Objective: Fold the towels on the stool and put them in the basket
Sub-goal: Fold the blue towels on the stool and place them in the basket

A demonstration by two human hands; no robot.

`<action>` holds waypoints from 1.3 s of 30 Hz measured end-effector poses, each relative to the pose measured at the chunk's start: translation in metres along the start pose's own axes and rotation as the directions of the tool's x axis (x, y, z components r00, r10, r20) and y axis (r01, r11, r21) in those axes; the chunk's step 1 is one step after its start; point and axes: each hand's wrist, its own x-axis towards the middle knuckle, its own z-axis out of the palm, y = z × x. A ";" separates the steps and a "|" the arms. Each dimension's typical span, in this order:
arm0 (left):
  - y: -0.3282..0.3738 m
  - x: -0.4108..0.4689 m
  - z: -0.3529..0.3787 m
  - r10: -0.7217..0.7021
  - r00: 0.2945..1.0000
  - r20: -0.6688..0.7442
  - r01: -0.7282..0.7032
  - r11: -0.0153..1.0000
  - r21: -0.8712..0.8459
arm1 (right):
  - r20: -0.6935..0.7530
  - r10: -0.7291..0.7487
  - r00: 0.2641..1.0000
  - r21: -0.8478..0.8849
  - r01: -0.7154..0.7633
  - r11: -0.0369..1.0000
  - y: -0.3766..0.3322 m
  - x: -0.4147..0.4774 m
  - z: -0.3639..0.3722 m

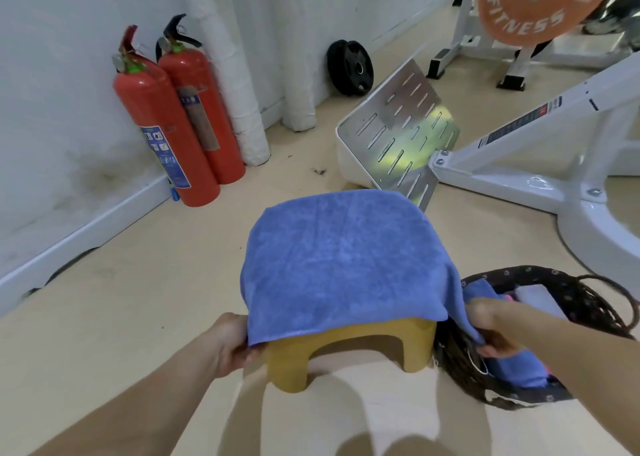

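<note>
Looking down, head view: towel (343, 258) lay spread flat over the stool (349, 358), its edges drooping past the seat. Left hand (232, 341) pinched the near-left corner, fingers curled under the hem. Right hand (491, 327) pinched the near-right corner, just above the basket (554, 275). Judgement: both near corners were held so the near edge could be carried over to the far edge for a first fold, the seat serving as surface. Basket stood just beside the stool's right leg, within reach for the drop. Folded towels (519, 369) lay inside it. Extinguishers (162, 126) stood far left, well apart.
</note>
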 end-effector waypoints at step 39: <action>0.072 -0.090 0.043 0.814 0.575 0.081 -0.818 0.569 0.086 | -0.402 -0.754 0.520 0.066 0.837 0.543 -0.106 -0.170 0.024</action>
